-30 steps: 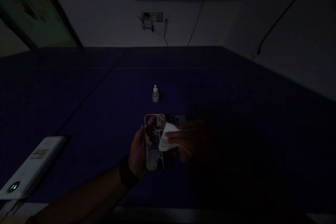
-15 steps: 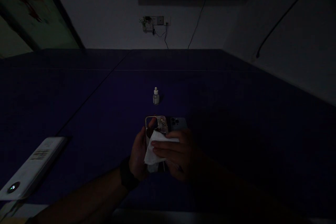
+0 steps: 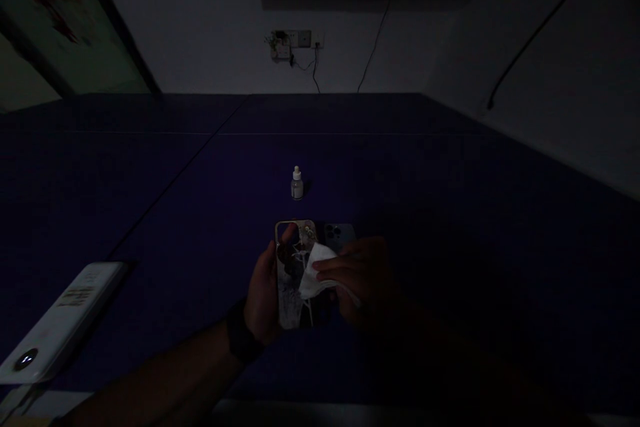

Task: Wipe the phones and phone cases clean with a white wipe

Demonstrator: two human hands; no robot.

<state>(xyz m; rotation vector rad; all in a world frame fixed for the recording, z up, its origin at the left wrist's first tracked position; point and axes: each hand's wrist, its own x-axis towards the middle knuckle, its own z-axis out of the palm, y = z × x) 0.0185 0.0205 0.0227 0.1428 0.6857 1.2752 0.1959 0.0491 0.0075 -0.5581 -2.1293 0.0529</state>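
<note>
Since half a second ago the right hand [image 3: 357, 277] is sliding its white wipe [image 3: 314, 273] back up and to the right across the phone case [image 3: 295, 280], uncovering the printed lower half again.

Only the one head view here, and it's super dim. The left hand [image 3: 263, 297] is cupping the case from its left edge, thumb poking through the camera cutout, holding it just above the blue tabletop [image 3: 450, 247]. Right-hand fingers are pressing flat on the folded wipe. A phone [image 3: 340, 235] is lying just behind the case, and a small dropper bottle [image 3: 297, 184] is standing further back.

Honestly, pushing too hard sideways could be popping the case out of that one-sided grip onto the phone.

The white box [image 3: 65, 320] on the left has dark print, too blurry to read.
</note>
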